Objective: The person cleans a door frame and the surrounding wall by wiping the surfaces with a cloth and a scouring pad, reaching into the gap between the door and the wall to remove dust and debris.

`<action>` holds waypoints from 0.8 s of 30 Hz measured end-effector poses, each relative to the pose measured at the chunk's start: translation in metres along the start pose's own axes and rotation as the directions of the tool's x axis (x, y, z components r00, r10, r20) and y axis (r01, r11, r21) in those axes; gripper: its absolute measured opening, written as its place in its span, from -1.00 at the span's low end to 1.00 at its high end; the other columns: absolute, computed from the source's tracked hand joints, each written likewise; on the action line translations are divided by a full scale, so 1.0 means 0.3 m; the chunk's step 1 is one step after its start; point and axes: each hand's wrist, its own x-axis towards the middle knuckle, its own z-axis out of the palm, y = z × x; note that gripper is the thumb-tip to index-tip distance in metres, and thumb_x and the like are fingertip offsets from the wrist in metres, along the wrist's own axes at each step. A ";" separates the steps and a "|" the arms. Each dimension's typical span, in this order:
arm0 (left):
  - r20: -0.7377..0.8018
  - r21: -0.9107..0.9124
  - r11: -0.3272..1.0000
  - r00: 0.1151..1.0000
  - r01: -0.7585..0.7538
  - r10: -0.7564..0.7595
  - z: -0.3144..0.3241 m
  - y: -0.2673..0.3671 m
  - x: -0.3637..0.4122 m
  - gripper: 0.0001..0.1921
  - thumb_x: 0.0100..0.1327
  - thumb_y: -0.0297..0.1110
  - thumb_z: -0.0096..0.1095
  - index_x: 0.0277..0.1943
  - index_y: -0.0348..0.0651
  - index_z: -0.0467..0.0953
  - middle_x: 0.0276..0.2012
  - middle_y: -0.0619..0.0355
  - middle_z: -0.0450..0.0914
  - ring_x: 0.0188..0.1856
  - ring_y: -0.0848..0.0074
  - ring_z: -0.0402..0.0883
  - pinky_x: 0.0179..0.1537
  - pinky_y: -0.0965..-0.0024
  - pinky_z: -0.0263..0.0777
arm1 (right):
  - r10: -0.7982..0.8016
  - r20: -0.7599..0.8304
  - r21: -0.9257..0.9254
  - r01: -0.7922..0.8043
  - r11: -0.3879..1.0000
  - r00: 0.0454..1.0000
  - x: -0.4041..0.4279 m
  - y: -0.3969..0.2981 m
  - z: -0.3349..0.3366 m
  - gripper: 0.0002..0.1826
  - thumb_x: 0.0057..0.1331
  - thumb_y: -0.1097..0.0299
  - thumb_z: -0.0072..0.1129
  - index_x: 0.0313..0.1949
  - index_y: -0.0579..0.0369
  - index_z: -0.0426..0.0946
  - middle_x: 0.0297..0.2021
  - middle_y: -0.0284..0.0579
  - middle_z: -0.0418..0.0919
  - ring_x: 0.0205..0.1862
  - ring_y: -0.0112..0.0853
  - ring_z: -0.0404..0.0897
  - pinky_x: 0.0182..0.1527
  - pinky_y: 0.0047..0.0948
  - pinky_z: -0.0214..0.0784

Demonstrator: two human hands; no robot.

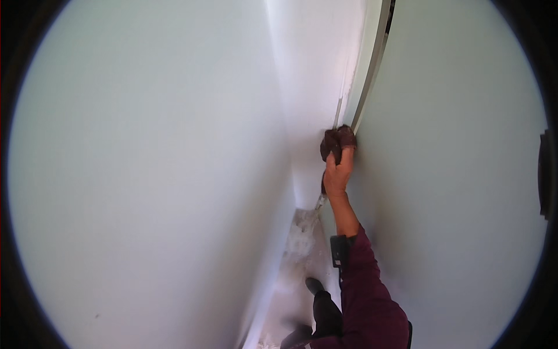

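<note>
My right hand [338, 174] grips a bunched dark maroon cloth [332, 146], pressed to the pale narrow strip of wall beside a door-like panel [444, 152]. Part of the cloth wraps over the fingertips, so they are hidden. Just above the cloth runs a thin raised line [338, 111] along the white surface [314, 78]. Below the hand, a dark edge, perhaps more cloth, shows beside the wrist. A black device [338, 251] is strapped at the forearm, by the cuff of the maroon sleeve [364, 288]. My left hand is out of view.
A broad pale wall or panel [152, 165] stands close on the left. A grey edge strip [370, 78] with a dark gap runs up the right panel. Whitish marks cover the floor [301, 235], near my dark shoe [314, 285]. A dark fitting [544, 174] sits at the right rim.
</note>
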 end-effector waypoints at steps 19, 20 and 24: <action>0.137 -0.601 0.735 0.947 0.313 -0.291 0.074 0.004 -0.100 -0.68 0.02 -0.55 0.01 -0.10 -0.27 0.34 -0.38 0.06 0.52 -0.34 0.47 0.51 -0.30 0.46 0.39 | 0.537 0.169 -0.224 -0.498 0.838 0.827 -0.298 0.114 -0.097 -0.62 -0.01 0.51 -0.10 -0.13 0.30 0.34 -0.25 0.11 0.44 -0.19 -0.14 0.44 -0.10 -0.33 0.25; 0.162 -0.633 0.716 0.954 0.296 -0.251 0.075 0.024 -0.083 -0.67 0.06 -0.57 0.01 -0.06 -0.28 0.29 -0.33 0.03 0.51 -0.30 0.45 0.51 -0.24 0.43 0.40 | 0.551 0.158 -0.163 -0.529 0.833 0.819 -0.367 0.075 -0.114 -0.64 -0.01 0.50 -0.10 -0.16 0.28 0.34 -0.32 0.04 0.47 -0.26 -0.20 0.48 -0.16 -0.38 0.30; 0.101 -0.584 0.808 0.981 -0.078 0.167 0.097 0.129 -0.005 -0.64 -0.06 -0.56 0.06 -0.10 -0.19 0.39 -0.26 0.19 0.49 -0.22 0.55 0.46 -0.15 0.48 0.34 | 0.772 0.441 0.291 -0.887 0.358 0.457 -0.567 -0.086 -0.236 -0.65 -0.02 0.53 -0.15 -0.17 0.27 0.36 -0.32 -0.06 0.47 -0.29 -0.30 0.48 -0.18 -0.39 0.35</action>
